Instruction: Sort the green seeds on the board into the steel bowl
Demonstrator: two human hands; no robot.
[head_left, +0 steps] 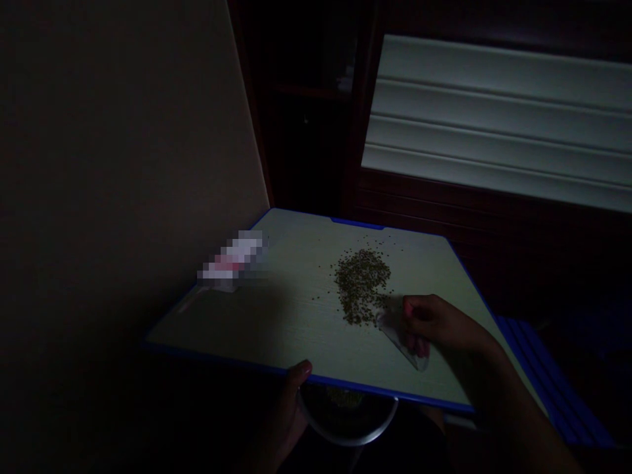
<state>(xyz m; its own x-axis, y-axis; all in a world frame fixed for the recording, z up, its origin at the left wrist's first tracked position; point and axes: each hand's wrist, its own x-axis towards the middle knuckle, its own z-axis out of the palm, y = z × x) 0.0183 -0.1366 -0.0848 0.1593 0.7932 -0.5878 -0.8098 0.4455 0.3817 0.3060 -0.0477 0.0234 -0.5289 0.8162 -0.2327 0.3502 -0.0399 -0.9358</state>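
Small dark green seeds or beans lie in a loose heap on the pale tabletop, with stray ones scattered around. Just to the heap's lower right, my right hand is closed on a clear plastic piece whose edge touches the table beside the seeds. Whether it is a stiff sheet or a bag, I cannot tell. At the near blue edge, my left hand grips the rim of a round metal bowl, its thumb showing at the table edge. More green seeds sit in the bowl, partly hidden by the table.
A white and pink package, blurred, lies on the table's left side near the wall. Behind stands a dark wooden cabinet with a pale slatted panel. Something blue and ribbed is at the right. The room is dim.
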